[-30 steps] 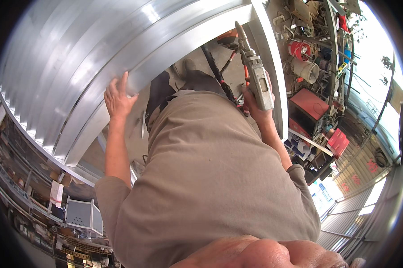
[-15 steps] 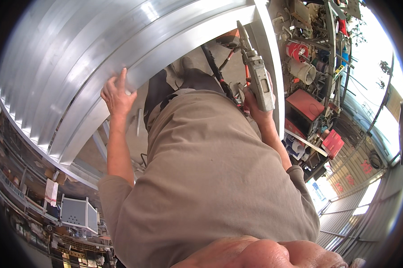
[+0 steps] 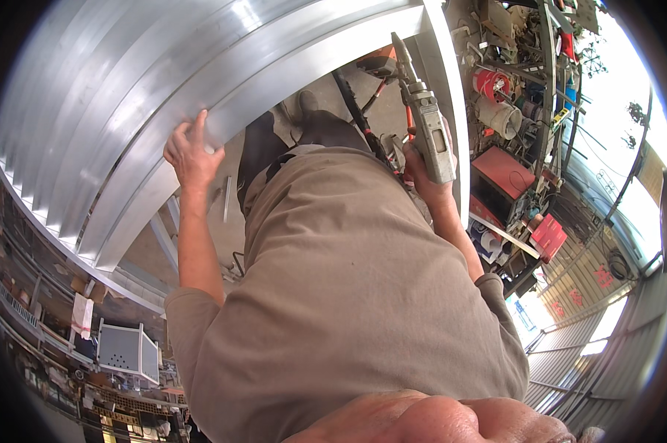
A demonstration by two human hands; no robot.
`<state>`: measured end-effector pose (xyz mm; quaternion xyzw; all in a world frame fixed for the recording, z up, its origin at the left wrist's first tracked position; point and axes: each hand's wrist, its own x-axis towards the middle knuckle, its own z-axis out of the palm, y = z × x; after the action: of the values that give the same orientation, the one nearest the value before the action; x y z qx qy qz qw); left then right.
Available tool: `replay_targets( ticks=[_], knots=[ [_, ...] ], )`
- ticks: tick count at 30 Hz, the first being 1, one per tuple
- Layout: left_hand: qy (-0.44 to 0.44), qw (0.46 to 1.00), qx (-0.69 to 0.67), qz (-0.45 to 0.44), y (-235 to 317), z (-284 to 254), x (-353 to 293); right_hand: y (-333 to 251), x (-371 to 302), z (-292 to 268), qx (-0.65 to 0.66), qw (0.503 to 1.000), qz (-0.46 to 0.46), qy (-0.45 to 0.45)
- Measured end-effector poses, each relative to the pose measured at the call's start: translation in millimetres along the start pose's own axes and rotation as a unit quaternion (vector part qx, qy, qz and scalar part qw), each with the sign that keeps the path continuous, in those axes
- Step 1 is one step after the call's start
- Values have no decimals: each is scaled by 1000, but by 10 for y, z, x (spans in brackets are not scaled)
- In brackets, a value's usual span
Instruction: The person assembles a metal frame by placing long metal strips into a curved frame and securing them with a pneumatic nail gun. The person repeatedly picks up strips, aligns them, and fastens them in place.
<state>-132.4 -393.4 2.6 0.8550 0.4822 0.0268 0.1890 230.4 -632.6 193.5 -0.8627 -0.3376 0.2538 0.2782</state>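
My left hand [image 3: 194, 153] is at the near edge of a large ribbed silvery metal panel [image 3: 178, 81]. Its fingers are apart, with the index finger stretched out against the smooth edge section and nothing in the grip. On the right, my right hand [image 3: 426, 176] is wrapped round a worn grey metal gun-like tool [image 3: 435, 140] with a long pointed nose. The nose points away from me, toward the panel's far right corner. Part of the right hand is hidden behind the tool's body, beside a pale frame bar [image 3: 456, 111].
Below the panel are my legs and a black and orange stand [image 3: 356, 103]. On the right stand cluttered shelves with a red bucket [image 3: 490, 85], a white bucket [image 3: 500, 118] and a red cabinet [image 3: 503, 173]. A grey box [image 3: 127, 351] sits at the lower left.
My left hand has shifted very slightly left along the panel edge. The right hand and its tool have hardly moved.
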Motion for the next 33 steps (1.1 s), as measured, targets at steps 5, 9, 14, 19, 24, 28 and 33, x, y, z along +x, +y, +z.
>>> replay_targets(
  ticks=[5, 9, 14, 19, 24, 28, 33],
  knots=[
    [2, 1000, -1, -2, 6, -4, -2, 30, 29, -7, -19, 998, -53, 7],
    [7, 1000, -1, 3, 9, -1, 2, 53, 30, -15, -13, 998, -60, 10],
    [4, 1000, 14, 2, 3, -18, -3, 101, 14, 5, 52, 998, 43, -20],
    [-2, 1000, 12, -2, -7, -36, -8, 72, 84, -21, 31, 997, 50, -47],
    [-3, 1000, 12, 1, -13, -62, -3, -59, 273, -239, -9, 999, 4, -39],
    [-14, 1000, 10, -2, 18, -87, 5, -172, 657, -540, -47, 996, -75, 1],
    [0, 1000, 6, -1, 14, -82, 15, -492, 1448, -1036, -144, 988, -34, -33]
  ],
)
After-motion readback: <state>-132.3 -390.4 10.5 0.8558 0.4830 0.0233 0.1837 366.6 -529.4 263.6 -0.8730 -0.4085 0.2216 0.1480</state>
